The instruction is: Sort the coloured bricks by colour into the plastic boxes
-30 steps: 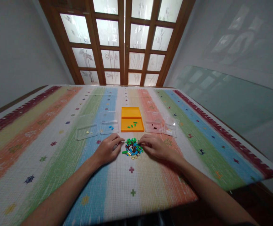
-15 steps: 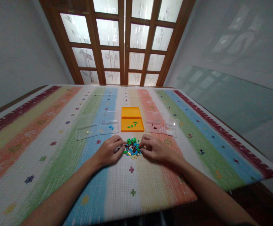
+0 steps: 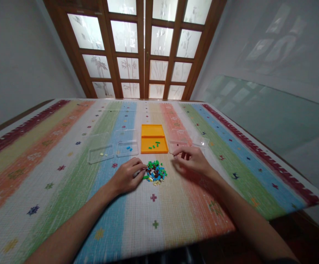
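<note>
A heap of tiny toy building bricks [image 3: 156, 171], green, blue, brown and pale yellow, lies on the striped tablecloth. My left hand [image 3: 129, 175] rests at its left edge with bent fingers drawn together; what they pinch, if anything, is too small to make out. Right of the heap, my right hand [image 3: 193, 160] is raised in front of a clear box [image 3: 171, 147]. Its fingers are curled and the thumb is close to them, but anything between the tips cannot be made out. A dark brown brick [image 3: 177, 145] lies in that box, which the right hand partly covers.
Beyond the heap stands an open orange case [image 3: 152, 130] with several green bricks [image 3: 154, 146]. To its left are a clear box [image 3: 127, 155] with blue bricks and another clear box [image 3: 101, 161] with pale yellow ones. A clear container [image 3: 203, 141] sits partly behind the right hand.
My right hand has left the heap, moving up and to the right toward the clear box. My left hand stays at the heap's left edge.
</note>
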Action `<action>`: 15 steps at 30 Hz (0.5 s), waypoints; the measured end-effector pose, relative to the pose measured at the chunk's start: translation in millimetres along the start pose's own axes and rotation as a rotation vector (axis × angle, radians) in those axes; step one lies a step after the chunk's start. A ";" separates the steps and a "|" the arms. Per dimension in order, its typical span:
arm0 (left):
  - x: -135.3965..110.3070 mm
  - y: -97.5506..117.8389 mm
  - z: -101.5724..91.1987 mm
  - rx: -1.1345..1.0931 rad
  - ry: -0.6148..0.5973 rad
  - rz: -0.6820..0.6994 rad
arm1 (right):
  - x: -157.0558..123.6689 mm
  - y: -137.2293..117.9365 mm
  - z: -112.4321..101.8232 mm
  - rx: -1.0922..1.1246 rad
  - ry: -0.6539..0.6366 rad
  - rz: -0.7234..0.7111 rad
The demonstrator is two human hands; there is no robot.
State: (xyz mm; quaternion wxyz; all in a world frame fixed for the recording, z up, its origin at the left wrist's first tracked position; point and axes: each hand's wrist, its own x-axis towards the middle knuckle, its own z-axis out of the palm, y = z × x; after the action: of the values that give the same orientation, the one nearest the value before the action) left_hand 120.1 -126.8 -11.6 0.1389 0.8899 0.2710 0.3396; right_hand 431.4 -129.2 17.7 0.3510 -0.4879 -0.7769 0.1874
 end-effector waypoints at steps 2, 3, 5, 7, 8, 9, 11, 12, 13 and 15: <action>-0.2 -0.3 0.3 0.001 -0.015 -0.010 | 3.5 10.1 -10.0 -0.082 0.108 0.038; -0.2 -0.5 0.4 0.003 -0.024 -0.016 | 5.1 14.8 -14.2 -0.117 0.147 0.054; -0.2 -0.7 0.5 0.008 -0.037 -0.018 | 7.7 23.1 -20.4 -0.177 0.183 0.078; -0.2 -0.9 0.5 0.015 -0.045 -0.014 | 9.6 29.9 -23.2 -0.240 0.187 0.085; -0.2 -1.0 0.6 0.018 -0.048 -0.012 | 10.3 32.9 -23.4 -0.273 0.188 0.082; -0.2 -1.1 0.6 0.021 -0.051 -0.011 | 10.9 35.6 -23.0 -0.305 0.188 0.077; -0.2 -1.4 0.8 0.026 -0.059 -0.012 | 12.0 40.5 -21.0 -0.351 0.185 0.067; -0.3 -1.6 1.0 0.028 -0.060 -0.012 | 12.4 42.8 -19.7 -0.365 0.180 0.065; -0.3 -1.8 1.2 0.028 -0.061 -0.010 | 12.8 44.9 -18.6 -0.373 0.169 0.067; -0.3 -2.2 1.7 0.027 -0.060 -0.005 | 13.2 48.0 -17.3 -0.381 0.147 0.079</action>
State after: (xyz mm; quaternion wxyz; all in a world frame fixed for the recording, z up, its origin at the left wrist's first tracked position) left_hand 120.2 -125.3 -13.9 0.1357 0.9009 0.2736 0.3085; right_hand 470.4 -96.5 4.0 0.3006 -0.5878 -0.7509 0.0144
